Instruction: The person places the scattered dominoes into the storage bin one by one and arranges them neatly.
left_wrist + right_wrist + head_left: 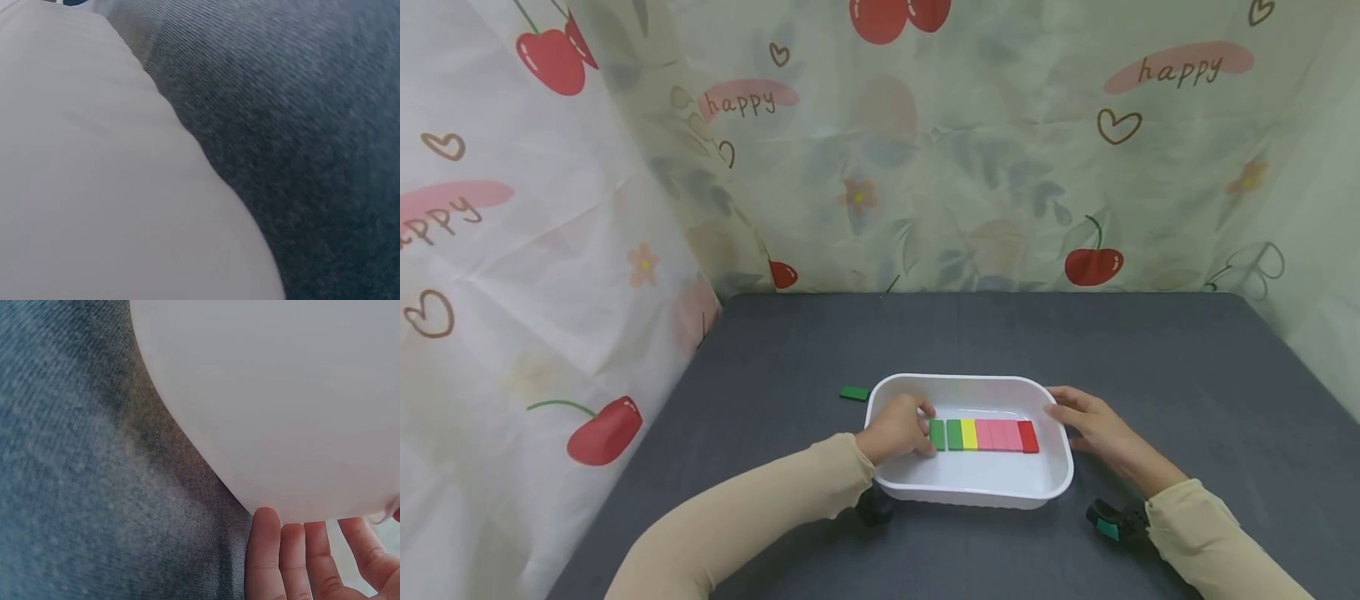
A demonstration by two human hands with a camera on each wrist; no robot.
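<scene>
A white plastic tray stands on the dark cloth. Inside it lies a row of flat rectangular tiles: a green tile, a yellow tile, several pink tiles and a red tile, side by side. My left hand reaches over the tray's left wall and pinches another green tile at the row's left end, a narrow gap from its neighbour. At the right wall my right hand grips the tray, thumb over the rim; in the right wrist view its fingers touch the outer wall.
One more green tile lies on the cloth outside the tray, by its back left corner. Black wrist devices sit below both hands. Printed curtains hang behind and at the sides. A pale surface fills much of the left wrist view.
</scene>
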